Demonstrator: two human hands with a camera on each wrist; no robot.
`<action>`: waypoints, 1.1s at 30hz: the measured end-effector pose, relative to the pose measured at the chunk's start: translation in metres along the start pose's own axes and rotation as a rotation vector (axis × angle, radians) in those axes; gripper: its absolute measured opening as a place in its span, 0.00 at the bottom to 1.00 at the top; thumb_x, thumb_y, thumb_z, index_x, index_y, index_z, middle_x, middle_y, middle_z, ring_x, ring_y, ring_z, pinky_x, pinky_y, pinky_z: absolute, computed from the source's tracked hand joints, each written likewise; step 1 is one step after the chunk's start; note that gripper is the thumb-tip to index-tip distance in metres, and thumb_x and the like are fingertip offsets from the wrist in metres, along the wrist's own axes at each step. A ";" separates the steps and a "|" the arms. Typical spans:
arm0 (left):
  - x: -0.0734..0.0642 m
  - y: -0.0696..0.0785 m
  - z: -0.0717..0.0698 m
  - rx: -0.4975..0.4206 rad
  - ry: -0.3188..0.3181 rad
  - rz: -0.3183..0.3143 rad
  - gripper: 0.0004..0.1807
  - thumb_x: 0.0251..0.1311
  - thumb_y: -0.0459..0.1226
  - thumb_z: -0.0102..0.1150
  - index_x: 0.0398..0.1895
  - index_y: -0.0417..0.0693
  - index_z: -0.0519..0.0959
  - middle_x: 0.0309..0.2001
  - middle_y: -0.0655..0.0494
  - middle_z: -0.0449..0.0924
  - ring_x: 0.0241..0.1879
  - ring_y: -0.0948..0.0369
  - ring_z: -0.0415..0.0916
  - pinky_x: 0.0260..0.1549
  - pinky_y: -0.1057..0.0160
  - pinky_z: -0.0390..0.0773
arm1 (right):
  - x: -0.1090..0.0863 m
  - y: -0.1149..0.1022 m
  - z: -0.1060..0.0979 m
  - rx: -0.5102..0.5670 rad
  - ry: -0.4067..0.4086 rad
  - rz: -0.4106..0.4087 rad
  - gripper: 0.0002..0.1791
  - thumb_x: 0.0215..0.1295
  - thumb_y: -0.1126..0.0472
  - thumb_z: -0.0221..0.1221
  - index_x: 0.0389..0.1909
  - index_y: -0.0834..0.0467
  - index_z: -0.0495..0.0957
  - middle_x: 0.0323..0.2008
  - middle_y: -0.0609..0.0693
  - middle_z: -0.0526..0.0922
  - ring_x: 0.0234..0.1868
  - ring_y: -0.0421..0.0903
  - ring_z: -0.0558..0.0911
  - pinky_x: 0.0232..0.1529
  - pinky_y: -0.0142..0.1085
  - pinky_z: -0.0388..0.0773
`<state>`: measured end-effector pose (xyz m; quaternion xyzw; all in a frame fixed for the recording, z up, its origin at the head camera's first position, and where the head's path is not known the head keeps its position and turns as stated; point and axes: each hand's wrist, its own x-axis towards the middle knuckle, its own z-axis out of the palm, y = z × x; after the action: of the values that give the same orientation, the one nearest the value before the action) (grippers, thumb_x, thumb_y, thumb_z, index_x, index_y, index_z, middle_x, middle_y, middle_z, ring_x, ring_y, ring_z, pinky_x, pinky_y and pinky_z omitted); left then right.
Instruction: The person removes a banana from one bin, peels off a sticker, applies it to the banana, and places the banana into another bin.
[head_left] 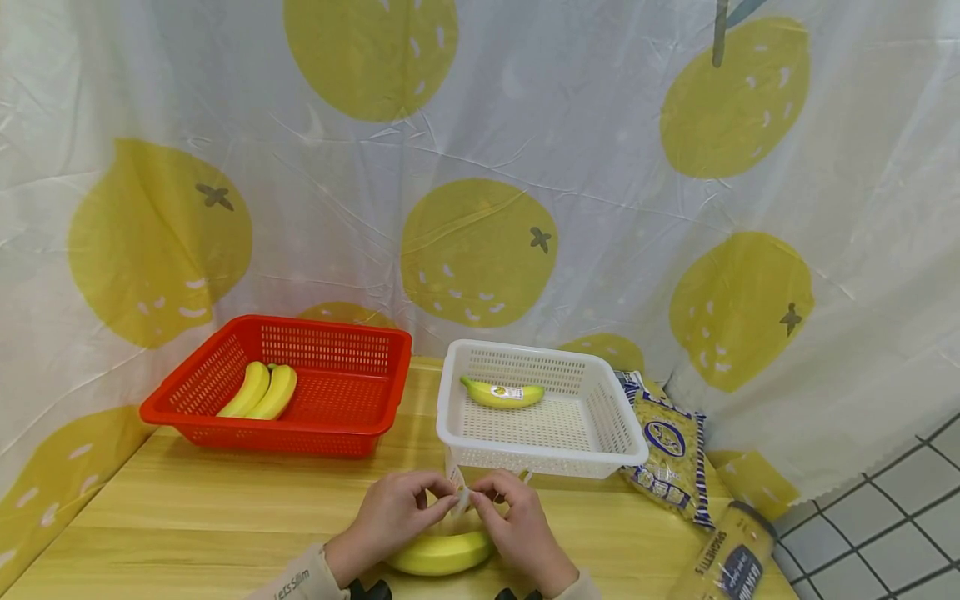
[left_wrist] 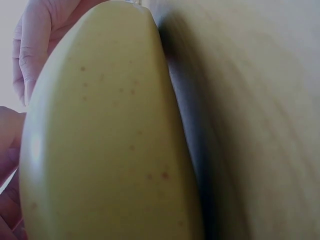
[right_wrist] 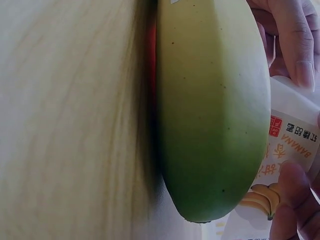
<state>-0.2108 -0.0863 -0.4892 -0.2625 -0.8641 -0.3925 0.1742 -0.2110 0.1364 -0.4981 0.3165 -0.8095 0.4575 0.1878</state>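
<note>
Table (head_left: 187,517) — red basket (head_left: 277,439), white basket (head_left: 540,460), banana (head_left: 440,556).

I see soft, even light on the table (head_left: 150,517) under the left hand (head_left: 393,512) and right hand (head_left: 517,523), catching creases in the curtain (head_left: 345,217) beyond. Up close at the wrists, it's dim and hazy: below the hands, glare spots the banana (left_wrist: 110,120), dark shadow hugs its underside, and the table's grain blurs.

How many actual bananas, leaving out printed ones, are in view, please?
4: two bananas in the red basket, one banana in the white basket, and one banana on the table by the left hand and right hand. More may hide behind the hands.
</note>
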 end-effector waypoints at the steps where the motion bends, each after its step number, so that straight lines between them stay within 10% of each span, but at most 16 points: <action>1: 0.000 0.000 0.000 0.001 -0.001 -0.001 0.07 0.59 0.41 0.75 0.33 0.68 0.86 0.29 0.76 0.82 0.19 0.79 0.64 0.18 0.74 0.67 | 0.000 0.000 0.000 -0.001 0.001 -0.002 0.04 0.71 0.62 0.65 0.38 0.49 0.83 0.35 0.38 0.83 0.35 0.34 0.78 0.35 0.38 0.80; 33: 0.001 -0.003 -0.002 0.014 0.004 -0.031 0.08 0.59 0.40 0.74 0.36 0.67 0.87 0.29 0.76 0.82 0.20 0.79 0.66 0.19 0.73 0.67 | -0.001 0.001 -0.004 0.006 -0.024 0.042 0.03 0.71 0.62 0.65 0.39 0.50 0.83 0.36 0.38 0.83 0.35 0.34 0.79 0.36 0.38 0.80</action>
<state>-0.2128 -0.0891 -0.4896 -0.2468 -0.8705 -0.3897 0.1718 -0.2110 0.1400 -0.4972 0.3056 -0.8167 0.4599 0.1676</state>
